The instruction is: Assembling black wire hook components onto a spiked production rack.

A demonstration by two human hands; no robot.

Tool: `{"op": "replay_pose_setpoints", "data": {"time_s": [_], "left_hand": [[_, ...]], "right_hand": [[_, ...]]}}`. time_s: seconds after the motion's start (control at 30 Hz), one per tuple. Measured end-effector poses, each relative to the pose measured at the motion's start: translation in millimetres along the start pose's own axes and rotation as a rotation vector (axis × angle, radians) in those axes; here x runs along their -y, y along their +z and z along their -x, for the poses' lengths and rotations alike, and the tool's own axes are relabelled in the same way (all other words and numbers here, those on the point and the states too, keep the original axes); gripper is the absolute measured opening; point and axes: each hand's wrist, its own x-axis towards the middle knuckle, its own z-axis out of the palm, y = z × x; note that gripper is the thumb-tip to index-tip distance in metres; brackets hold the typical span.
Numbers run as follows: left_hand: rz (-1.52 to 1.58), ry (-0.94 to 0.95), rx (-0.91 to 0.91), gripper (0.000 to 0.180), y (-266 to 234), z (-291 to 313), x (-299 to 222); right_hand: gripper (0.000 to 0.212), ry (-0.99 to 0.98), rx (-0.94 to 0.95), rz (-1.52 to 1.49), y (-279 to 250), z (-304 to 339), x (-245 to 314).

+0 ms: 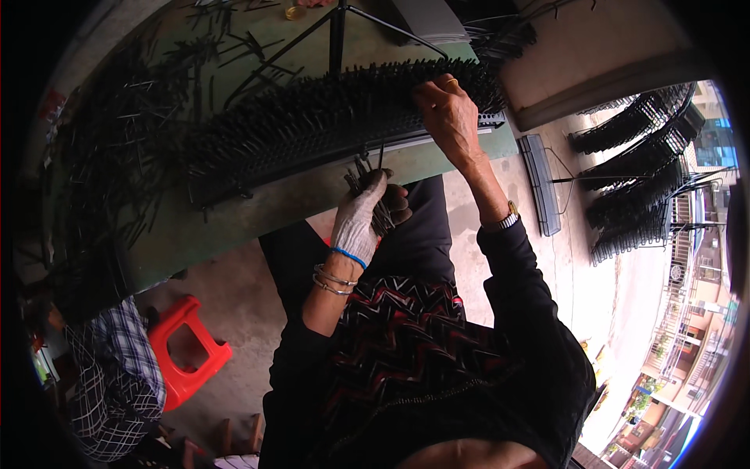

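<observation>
Watching remotely, I saw the gloved left hand point(361, 223) curled round dark strips point(361, 170) — the right hand point(451, 117) bent over the bristly black rack point(312, 117), its grasp unclear — any lettering too blurred to read

Along the far edge of the green table point(176, 258) sits a small yellowish round object point(295, 12), with flat grey sheets point(433, 17) nearer its far right corner. Off the near left corner, a red plastic stool point(181, 392) stands on the bare floor point(234, 293) beside blue-and-white checked cloth point(129, 352). A wall point(598, 51) rises past the far right corner, and pale buildings point(668, 379) lie in bright daylight beyond the right edge.
</observation>
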Motion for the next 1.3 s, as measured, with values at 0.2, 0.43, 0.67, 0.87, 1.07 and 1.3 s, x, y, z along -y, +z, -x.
{"op": "replay_pose_setpoints", "data": {"time_s": [0.2,0.43,0.67,0.87,1.07,1.3], "left_hand": [[-0.04,-0.017,0.011,0.023,0.9,2.0,-1.1],[-0.109,0.009,0.015,0.024,1.0,2.1,-1.8],[-0.06,-0.001,-0.024,0.021,6.3,8.0,-2.5],[-0.108,0.026,0.043,0.022,0.9,1.1,3.6],[-0.269,0.087,0.076,0.023,5.5,8.4,4.2],[-0.25,0.086,0.165,0.027,2.3,-3.2,13.4]], "right_hand": [[0.012,-0.009,-0.098,0.067,7.6,7.3,5.2],[0.011,-0.026,-0.17,0.187,7.6,6.4,2.8],[0.015,0.045,-0.208,0.196,6.0,17.7,5.0],[0.027,-0.013,-0.211,0.181,-2.9,22.5,14.6],[0.021,0.35,0.414,-0.565,-27.2,50.7,37.6],[0.008,0.487,0.004,-0.497,-50.0,40.1,35.0]]}}
